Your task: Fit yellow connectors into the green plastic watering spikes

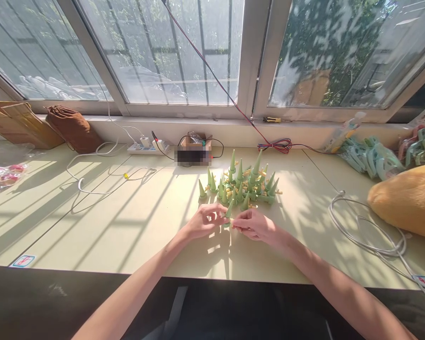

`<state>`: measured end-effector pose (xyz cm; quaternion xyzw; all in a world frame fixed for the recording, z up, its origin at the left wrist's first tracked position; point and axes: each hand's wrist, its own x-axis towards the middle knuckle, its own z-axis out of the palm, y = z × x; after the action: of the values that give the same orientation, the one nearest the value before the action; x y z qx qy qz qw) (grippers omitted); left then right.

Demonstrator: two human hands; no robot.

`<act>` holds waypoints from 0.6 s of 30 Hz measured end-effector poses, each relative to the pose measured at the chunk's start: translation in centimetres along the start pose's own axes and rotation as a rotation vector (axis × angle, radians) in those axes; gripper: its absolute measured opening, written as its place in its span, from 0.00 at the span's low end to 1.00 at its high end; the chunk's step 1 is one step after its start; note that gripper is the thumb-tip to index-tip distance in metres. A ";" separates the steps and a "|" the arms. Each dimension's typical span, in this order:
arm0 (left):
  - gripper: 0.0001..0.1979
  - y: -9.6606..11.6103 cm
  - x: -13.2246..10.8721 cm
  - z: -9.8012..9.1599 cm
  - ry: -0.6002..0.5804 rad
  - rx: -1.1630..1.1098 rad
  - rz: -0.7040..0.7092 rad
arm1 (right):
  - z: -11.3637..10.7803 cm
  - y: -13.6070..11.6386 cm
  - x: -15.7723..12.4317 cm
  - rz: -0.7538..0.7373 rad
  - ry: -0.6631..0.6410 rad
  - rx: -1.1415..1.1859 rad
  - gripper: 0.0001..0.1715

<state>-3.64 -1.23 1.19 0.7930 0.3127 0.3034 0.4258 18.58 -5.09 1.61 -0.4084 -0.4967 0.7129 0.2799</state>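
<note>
Between the fingertips of my left hand (206, 221) is a small green cone (229, 209), upright with its tip pointing up. My right hand (254, 225) is closed in a pinch right beside the cone's base. What its fingertips hold is too small and too covered to make out. Just beyond both hands stands a cluster of similar green cones (240, 172) on green bases, with short pale-yellow pegs (278, 192) sticking out sideways. One separate green cone (202, 190) stands at the cluster's left edge.
A small box (194, 141) and a white power strip (147, 147) sit along the window wall. White cable (102, 192) runs across the left tabletop; another coiled cable (368, 231) lies right, by a tan plush object (407, 198). Bagged green clips (373, 156) are behind it.
</note>
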 end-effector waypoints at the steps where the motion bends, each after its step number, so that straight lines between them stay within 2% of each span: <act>1: 0.12 0.1 0.0 0.0 0.012 -0.008 -0.017 | 0.2 0.1 -0.1 -0.036 0.020 -0.038 0.23; 7: 0.19 0.6 0.1 -0.5 0.129 -0.022 -0.149 | 0.9 0.8 -0.2 -0.360 0.236 -0.330 0.19; 9: 0.20 0.6 0.1 -0.6 0.143 -0.058 -0.186 | 0.9 1.1 0.0 -0.508 0.311 -0.495 0.18; 11: 0.20 0.6 0.2 -0.6 0.131 -0.102 -0.203 | 0.8 1.3 0.2 -0.657 0.360 -0.674 0.13; 14: 0.20 0.5 0.2 -0.5 0.084 -0.140 -0.197 | 0.7 1.5 0.3 -0.785 0.355 -0.828 0.14; 18: 0.20 0.9 0.1 -0.3 0.055 -0.127 -0.180 | 0.3 1.9 0.3 -0.825 0.332 -0.921 0.17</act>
<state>-3.64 -1.38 2.13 0.7245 0.3744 0.3046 0.4922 18.14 -5.66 -0.20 -0.3667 -0.8186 0.1875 0.4004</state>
